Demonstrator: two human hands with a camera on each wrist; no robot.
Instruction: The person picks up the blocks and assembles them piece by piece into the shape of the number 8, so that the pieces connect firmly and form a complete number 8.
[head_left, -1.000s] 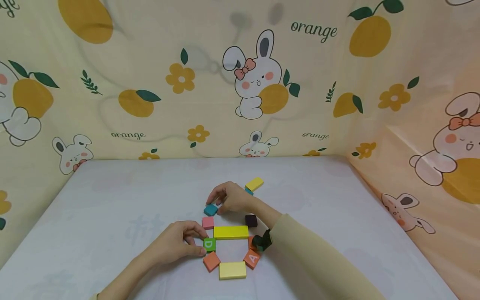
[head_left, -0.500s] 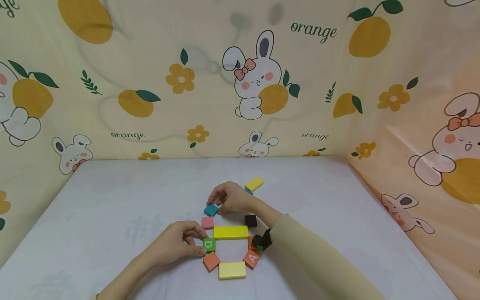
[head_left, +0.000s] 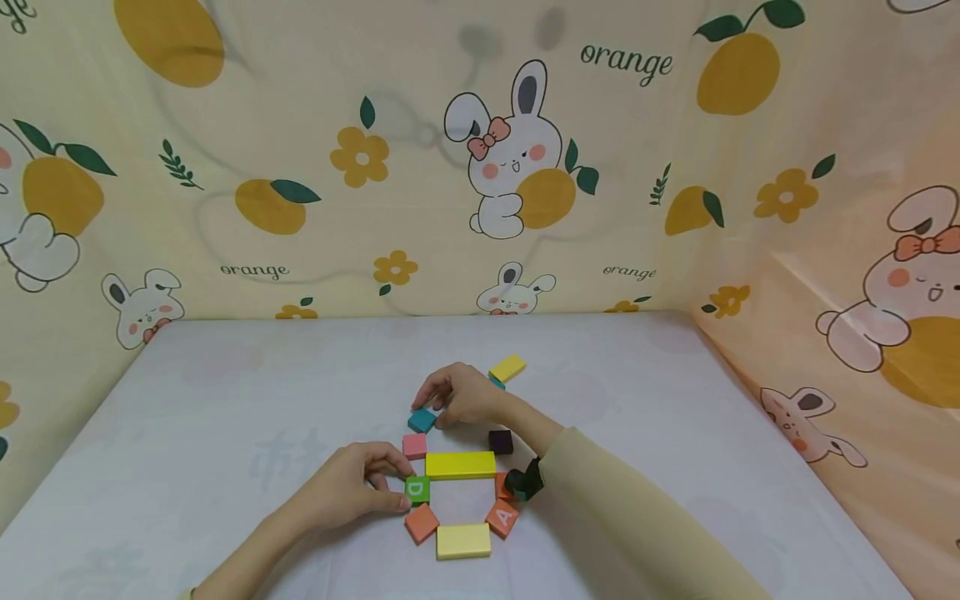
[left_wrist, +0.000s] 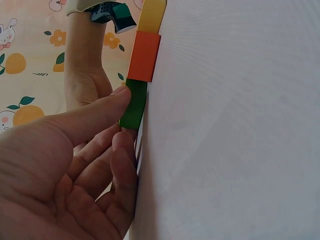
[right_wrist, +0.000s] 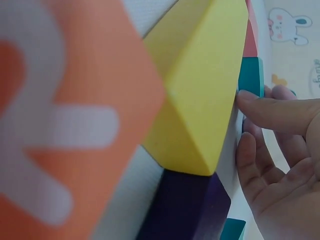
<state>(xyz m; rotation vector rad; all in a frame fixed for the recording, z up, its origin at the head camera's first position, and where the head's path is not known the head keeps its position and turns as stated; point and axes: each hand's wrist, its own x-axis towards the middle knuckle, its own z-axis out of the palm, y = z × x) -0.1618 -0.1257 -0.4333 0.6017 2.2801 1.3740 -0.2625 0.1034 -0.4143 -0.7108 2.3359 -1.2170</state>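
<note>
My left hand [head_left: 348,482] pinches a green block [head_left: 417,490] lettered D between thumb and fingers, at the left side of a ring of blocks. In the left wrist view its thumb lies on the face of the green block [left_wrist: 134,105]. Farther back, my right hand [head_left: 468,396] pinches a teal block [head_left: 422,420] by its edges, just behind a pink block [head_left: 414,446]. The right wrist view has the thumb against the teal block [right_wrist: 251,75]. A long yellow block [head_left: 460,465] crosses the ring behind the green one.
A dark block [head_left: 500,442] and orange blocks [head_left: 502,517] line the right side, partly under the right wrist's camera [head_left: 525,481]. An orange block [head_left: 422,523] and a pale yellow block [head_left: 463,542] lie in front. Another yellow block [head_left: 507,367] lies behind the right hand, beside a partly hidden teal one.
</note>
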